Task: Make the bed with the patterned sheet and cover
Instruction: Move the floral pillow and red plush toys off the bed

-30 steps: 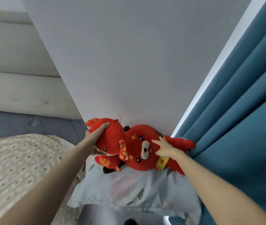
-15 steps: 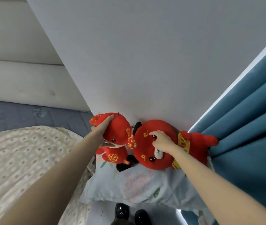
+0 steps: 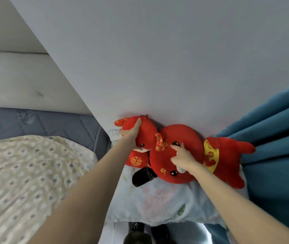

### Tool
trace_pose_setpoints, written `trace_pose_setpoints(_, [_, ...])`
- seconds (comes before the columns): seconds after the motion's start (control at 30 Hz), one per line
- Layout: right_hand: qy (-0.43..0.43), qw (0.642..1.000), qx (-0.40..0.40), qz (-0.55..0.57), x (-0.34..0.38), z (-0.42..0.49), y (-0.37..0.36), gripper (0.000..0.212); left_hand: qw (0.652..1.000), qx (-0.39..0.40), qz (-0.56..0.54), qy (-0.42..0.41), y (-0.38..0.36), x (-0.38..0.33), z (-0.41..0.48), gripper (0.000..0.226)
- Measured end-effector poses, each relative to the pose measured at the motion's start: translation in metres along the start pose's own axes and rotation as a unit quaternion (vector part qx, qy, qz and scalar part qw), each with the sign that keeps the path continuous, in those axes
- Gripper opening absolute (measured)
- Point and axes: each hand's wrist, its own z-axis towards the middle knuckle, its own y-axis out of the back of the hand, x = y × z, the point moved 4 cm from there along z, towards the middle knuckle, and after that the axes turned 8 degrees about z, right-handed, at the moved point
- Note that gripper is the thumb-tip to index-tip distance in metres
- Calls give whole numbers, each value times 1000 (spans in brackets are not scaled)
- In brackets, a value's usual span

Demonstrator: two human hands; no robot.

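Note:
Two red plush toys lie against the white wall on a pale floral pillow (image 3: 157, 203). My left hand (image 3: 131, 133) grips the head of the smaller plush toy (image 3: 147, 134), fingers curled over its top. My right hand (image 3: 182, 157) rests on the face of the larger plush toy (image 3: 189, 138), fingers bent and pressing into it. The patterned cover (image 3: 27, 182), cream with small diamond marks, lies spread on the bed at the left. Beyond it shows the bare blue-grey mattress (image 3: 43, 124).
A white wall (image 3: 157, 59) rises straight ahead. Blue curtains (image 3: 277, 155) hang at the right, touching the larger toy. A pale padded headboard (image 3: 17, 81) stands at the far left. Dark shoes (image 3: 140, 233) show on the floor below the pillow.
The larger plush toy has been turned further round, its face now upside down toward me. My right hand shifted across its face. My left hand keeps its hold on the smaller toy.

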Motion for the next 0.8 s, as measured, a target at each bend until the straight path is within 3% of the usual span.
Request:
trace_pose_setpoints(0.13, [-12, 1000, -27, -8, 7, -11, 7, 58, 998, 26, -46, 23, 5, 1, -6, 88])
trace_pose_setpoints(0.23, [0, 997, -77, -22, 19, -26, 18, 48, 999, 33, -3, 7, 17, 7, -9, 75])
trace_pose_setpoints(0.4, [97, 984, -118, -95, 59, -60, 28, 37, 994, 62, 80, -40, 46, 8, -35, 56])
trace_pose_setpoints(0.5, [163, 972, -105, -134, 84, -84, 24, 37, 993, 72, 53, -81, 70, 7, -62, 38])
trace_pose_setpoints(0.8, [323, 927, -42, -184, 148, -162, -11, 29, 978, -63, -77, -184, 189, 49, -154, 20])
